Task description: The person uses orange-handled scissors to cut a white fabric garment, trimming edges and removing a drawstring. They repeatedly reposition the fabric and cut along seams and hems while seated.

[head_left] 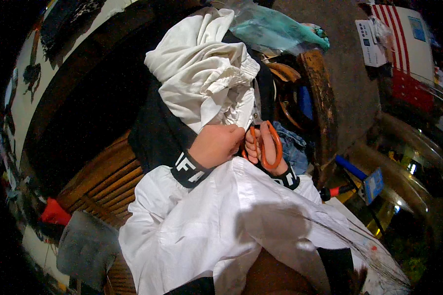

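Note:
A bunched white garment (192,73) with gathered, elastic-looking edges lies over black cloth (150,125) in front of me. My left hand (214,145) is closed, pinching the garment's near edge between thumb and fingers. Just to its right, my right hand (253,147) grips orange-handled scissors (278,142), with fingers through the loops. The scissors' pivot shows beside the garment's right edge, pointing away from me. Their blade tips are hard to make out against the cloth, so I cannot see whether they touch it.
A slatted wooden seat (108,172) is at the left, with a grey pad (86,246) nearer me. Right of the garment are folded denim (291,147) and a worn wooden edge (319,93). A greenish plastic bag (280,29) lies beyond; a white box (371,44) stands far right.

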A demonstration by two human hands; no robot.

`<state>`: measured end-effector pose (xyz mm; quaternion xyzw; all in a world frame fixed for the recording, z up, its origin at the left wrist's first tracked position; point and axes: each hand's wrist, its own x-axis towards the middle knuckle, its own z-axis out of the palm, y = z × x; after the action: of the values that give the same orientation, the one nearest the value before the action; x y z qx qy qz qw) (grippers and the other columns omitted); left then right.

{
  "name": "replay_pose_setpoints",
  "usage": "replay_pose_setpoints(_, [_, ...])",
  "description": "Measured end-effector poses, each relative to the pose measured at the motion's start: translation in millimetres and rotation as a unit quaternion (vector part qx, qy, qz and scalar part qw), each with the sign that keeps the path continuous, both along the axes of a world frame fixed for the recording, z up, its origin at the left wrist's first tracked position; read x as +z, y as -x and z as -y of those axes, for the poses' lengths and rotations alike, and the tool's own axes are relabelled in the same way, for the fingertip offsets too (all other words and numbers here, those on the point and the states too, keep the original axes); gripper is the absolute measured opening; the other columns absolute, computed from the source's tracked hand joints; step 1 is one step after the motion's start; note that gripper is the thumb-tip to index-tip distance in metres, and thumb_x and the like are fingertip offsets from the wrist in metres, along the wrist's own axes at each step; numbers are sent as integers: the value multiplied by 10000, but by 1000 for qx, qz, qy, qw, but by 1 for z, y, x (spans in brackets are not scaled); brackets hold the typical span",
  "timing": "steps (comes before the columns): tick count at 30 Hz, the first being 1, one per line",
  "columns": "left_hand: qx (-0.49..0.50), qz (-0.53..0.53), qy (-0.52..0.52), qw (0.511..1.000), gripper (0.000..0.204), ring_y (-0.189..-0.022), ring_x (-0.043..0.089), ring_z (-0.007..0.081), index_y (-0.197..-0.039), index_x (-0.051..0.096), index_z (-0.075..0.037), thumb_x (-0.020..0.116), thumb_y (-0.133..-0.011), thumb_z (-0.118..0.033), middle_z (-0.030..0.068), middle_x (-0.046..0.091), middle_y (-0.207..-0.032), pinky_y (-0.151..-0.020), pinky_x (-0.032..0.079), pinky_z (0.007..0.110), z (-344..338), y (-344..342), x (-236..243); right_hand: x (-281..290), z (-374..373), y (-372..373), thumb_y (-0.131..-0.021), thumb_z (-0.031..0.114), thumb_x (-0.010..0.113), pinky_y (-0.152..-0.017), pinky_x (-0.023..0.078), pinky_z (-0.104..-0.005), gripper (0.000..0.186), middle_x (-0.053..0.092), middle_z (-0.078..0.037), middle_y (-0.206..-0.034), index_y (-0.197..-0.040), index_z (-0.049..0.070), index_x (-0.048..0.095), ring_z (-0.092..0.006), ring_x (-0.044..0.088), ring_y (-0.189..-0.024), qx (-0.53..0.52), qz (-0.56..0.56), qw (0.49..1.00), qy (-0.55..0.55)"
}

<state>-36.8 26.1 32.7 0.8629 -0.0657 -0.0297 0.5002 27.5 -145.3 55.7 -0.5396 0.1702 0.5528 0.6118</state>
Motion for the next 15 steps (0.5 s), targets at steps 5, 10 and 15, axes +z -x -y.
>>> replay_pose_setpoints(5, [121, -18, -54, 991, 171, -666, 582, 346, -838, 511, -47, 626, -745, -133, 138, 555, -723, -560, 464, 424, 4, -4, -1, 1, 3, 5, -959, 532, 313, -404, 308, -227, 475, 401, 13, -575, -776, 110, 432, -96, 357, -446, 27, 4, 1000, -13])
replay_pose_setpoints(10, [194, -27, -75, 978, 262, -685, 589, 347, -916, 489, -44, 647, -765, -188, 147, 555, -803, -567, 474, 420, 16, -18, 4, -4, 11, 11, -960, 526, 318, -449, 333, -223, 457, 411, 5, -591, -822, 109, 444, -101, 379, -477, 30, 15, 999, -36])
replay_pose_setpoints(15, [183, -69, -104, 975, 267, -692, 591, 342, -922, 529, -45, 661, -783, -231, 147, 566, -782, -570, 467, 422, 21, -23, 0, 9, 15, 0, -937, 594, 270, -478, 362, -239, 559, 439, -9, -617, -871, 83, 488, -115, 426, -509, 40, 14, 998, -56])
